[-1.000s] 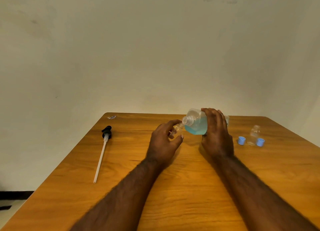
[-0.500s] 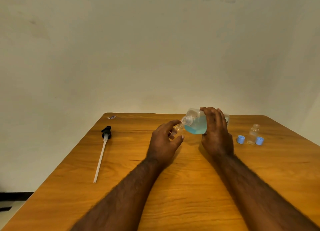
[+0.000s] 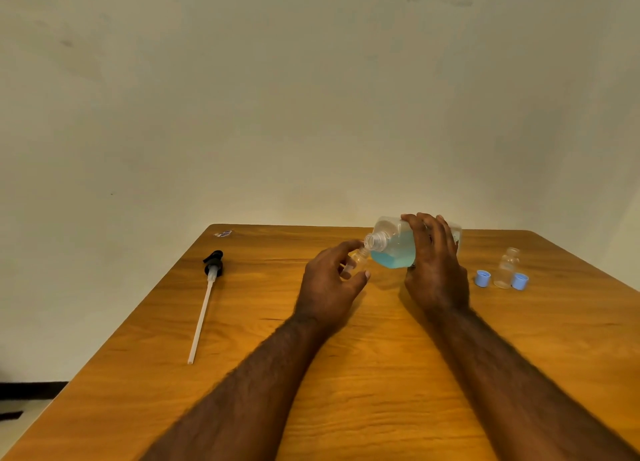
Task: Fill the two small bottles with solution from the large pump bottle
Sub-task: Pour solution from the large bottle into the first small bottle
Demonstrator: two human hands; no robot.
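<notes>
Wood-grain table (image 3: 381, 374): right hand (image 3: 434, 270) tilts clear large bottle (image 3: 393, 249) toward small bottle (image 3: 358, 258).

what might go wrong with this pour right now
The mouth of the large bottle is wider than the neck of the small bottle, so blue liquid could spill onto the left hand or table.
The right hand holds the large bottle on its side; a sudden gush might overfill the small one.
The spare bottle stands uncapped near the right arm and might get knocked.
</notes>
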